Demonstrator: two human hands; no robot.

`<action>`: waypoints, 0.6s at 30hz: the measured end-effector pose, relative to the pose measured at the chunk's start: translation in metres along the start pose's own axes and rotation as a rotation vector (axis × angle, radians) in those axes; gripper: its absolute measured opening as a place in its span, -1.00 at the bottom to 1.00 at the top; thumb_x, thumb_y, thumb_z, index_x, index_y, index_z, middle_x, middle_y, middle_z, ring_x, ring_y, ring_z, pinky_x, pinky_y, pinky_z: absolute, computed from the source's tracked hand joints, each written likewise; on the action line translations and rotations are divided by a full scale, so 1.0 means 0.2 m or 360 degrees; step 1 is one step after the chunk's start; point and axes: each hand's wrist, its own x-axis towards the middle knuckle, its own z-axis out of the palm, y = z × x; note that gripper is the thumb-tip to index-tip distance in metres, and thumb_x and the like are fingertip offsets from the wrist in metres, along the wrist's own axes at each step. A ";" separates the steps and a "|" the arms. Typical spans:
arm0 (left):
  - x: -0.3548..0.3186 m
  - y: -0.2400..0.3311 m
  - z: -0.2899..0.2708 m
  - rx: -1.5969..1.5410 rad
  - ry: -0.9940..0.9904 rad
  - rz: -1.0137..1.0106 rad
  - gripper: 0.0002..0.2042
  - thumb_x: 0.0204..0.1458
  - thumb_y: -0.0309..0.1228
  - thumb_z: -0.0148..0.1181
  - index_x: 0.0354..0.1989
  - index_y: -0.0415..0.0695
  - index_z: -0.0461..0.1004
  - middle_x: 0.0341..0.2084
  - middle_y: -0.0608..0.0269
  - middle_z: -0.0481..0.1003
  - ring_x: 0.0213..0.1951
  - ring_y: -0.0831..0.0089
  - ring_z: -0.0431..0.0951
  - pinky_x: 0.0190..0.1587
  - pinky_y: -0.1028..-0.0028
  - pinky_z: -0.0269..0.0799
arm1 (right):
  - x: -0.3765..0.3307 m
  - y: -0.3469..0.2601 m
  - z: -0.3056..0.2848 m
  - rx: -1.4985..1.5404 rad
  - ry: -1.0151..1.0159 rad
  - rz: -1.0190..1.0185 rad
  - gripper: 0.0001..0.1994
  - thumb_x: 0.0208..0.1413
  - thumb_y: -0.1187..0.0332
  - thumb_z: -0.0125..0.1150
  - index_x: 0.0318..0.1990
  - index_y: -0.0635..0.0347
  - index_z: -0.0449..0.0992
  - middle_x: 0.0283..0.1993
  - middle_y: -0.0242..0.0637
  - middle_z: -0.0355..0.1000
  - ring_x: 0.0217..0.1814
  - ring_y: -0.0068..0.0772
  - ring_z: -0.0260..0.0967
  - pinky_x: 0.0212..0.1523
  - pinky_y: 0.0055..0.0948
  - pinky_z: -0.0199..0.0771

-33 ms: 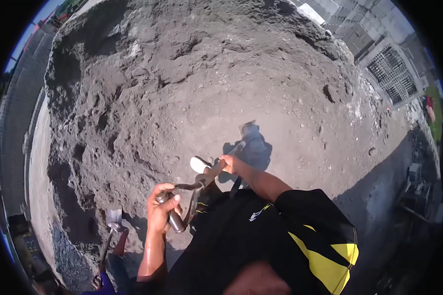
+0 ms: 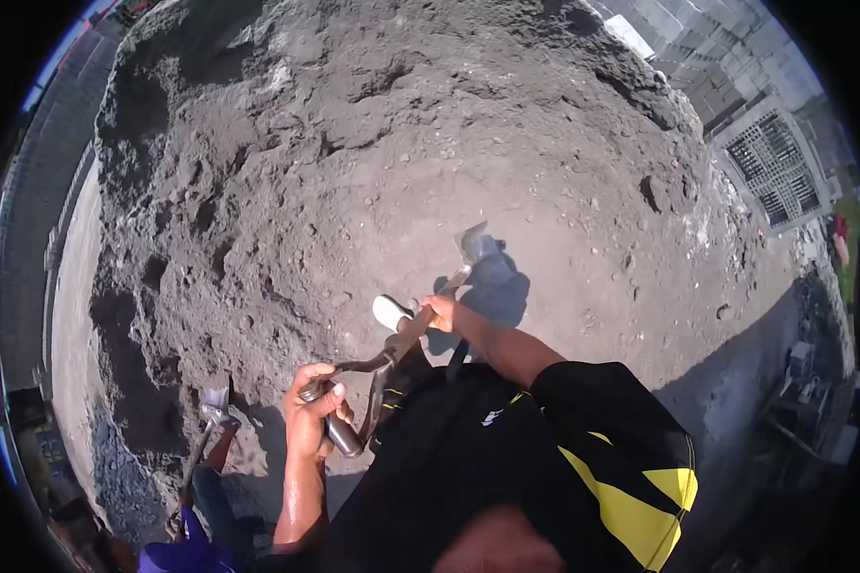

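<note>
Here, left hand [image 2: 310, 416] around shovel grip [image 2: 344, 435], right hand [image 2: 440, 312] around shaft [image 2: 409, 336]

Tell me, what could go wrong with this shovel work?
The shovel could slip and strike the white shoe, which shows beside it. The left hand and right hand, both bare on it, might blister. A wide swing could hit another person, at lower left with a second shovel.

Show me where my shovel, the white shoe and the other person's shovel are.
Your shovel [image 2: 412, 332]: head view, on the shaft.
White shoe [image 2: 388, 311]: head view, on its white part.
Other person's shovel [image 2: 216, 397]: head view, on the blade.
</note>
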 end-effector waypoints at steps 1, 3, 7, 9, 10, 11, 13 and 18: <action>-0.07 -0.04 -0.11 -0.0269 0.0281 0.0003 -0.74 -0.16 -0.63 0.13 -0.26 -0.16 0.30 -0.73 0.30 0.28 -0.74 0.52 0.29 -0.66 0.51 0.28 | 0.10 0.06 0.17 -0.0203 0.0130 0.0014 -0.88 -0.15 0.43 0.11 -0.44 0.24 0.34 -0.49 -0.21 0.31 -0.47 -0.29 0.32 -0.46 -0.25 0.39; -0.12 -0.10 -0.26 -0.0608 0.0598 -0.0036 -0.82 -0.09 -0.52 0.07 -0.28 -0.08 0.29 -0.77 0.37 0.22 -0.76 0.55 0.24 -0.68 0.53 0.22 | 0.27 0.11 0.48 -0.0429 0.0243 0.0022 -0.86 -0.17 0.42 0.12 -0.44 0.26 0.34 -0.50 -0.21 0.31 -0.47 -0.28 0.32 -0.47 -0.23 0.38; 0.02 -0.13 -0.40 -0.1196 0.1015 -0.0163 -0.90 -0.09 -0.45 0.02 -0.39 0.02 0.28 -0.83 0.45 0.14 -0.80 0.57 0.15 -0.71 0.55 0.13 | 0.39 0.13 0.80 -0.0863 0.0564 -0.0145 -0.78 -0.20 0.41 0.16 -0.38 0.31 0.33 -0.49 -0.21 0.29 -0.46 -0.25 0.31 -0.50 -0.20 0.35; 0.21 -0.03 -0.38 -0.1286 0.0932 -0.0185 -0.86 -0.12 -0.46 0.05 -0.38 0.04 0.27 -0.82 0.45 0.15 -0.79 0.57 0.16 -0.70 0.54 0.14 | 0.58 0.00 0.75 -0.0692 0.0488 -0.0196 -0.75 -0.16 0.40 0.17 -0.34 0.34 0.32 -0.52 -0.22 0.26 -0.47 -0.25 0.30 -0.51 -0.15 0.36; 0.32 -0.02 -0.39 -0.1363 0.0957 -0.0174 -0.85 -0.13 -0.47 0.06 -0.37 0.04 0.27 -0.82 0.45 0.15 -0.79 0.57 0.17 -0.70 0.54 0.15 | 0.58 -0.05 0.82 -0.0704 0.0510 -0.0182 -0.75 -0.16 0.40 0.17 -0.34 0.34 0.32 -0.52 -0.22 0.26 -0.47 -0.25 0.30 -0.51 -0.15 0.36; 0.47 -0.06 -0.42 -0.1478 0.0921 -0.0123 -0.82 -0.13 -0.50 0.06 -0.35 0.04 0.26 -0.81 0.45 0.15 -0.77 0.57 0.20 -0.68 0.53 0.19 | 0.51 -0.11 0.95 -0.0697 0.0467 -0.0067 -0.76 -0.14 0.39 0.18 -0.34 0.33 0.32 -0.52 -0.23 0.26 -0.48 -0.28 0.30 -0.52 -0.17 0.37; 0.97 -0.08 -0.34 -0.1599 0.0885 0.0036 -0.79 -0.15 -0.58 -0.01 -0.29 -0.10 0.25 -0.78 0.40 0.19 -0.77 0.58 0.20 -0.70 0.52 0.20 | 0.36 -0.27 1.15 -0.0913 0.0260 0.0051 -0.84 -0.03 0.35 0.08 -0.33 0.22 0.33 -0.47 -0.31 0.34 -0.52 -0.43 0.33 -0.52 -0.31 0.38; 1.79 -0.19 -0.28 -0.1696 0.0760 0.0151 -0.79 -0.21 -0.61 -0.05 -0.34 -0.13 0.24 -0.73 0.37 0.17 -0.74 0.55 0.21 -0.70 0.52 0.20 | 0.32 -0.61 1.33 -0.1255 0.0424 0.0174 -0.89 -0.01 0.36 0.02 -0.37 0.20 0.35 -0.51 -0.39 0.31 -0.57 -0.50 0.29 -0.55 -0.46 0.37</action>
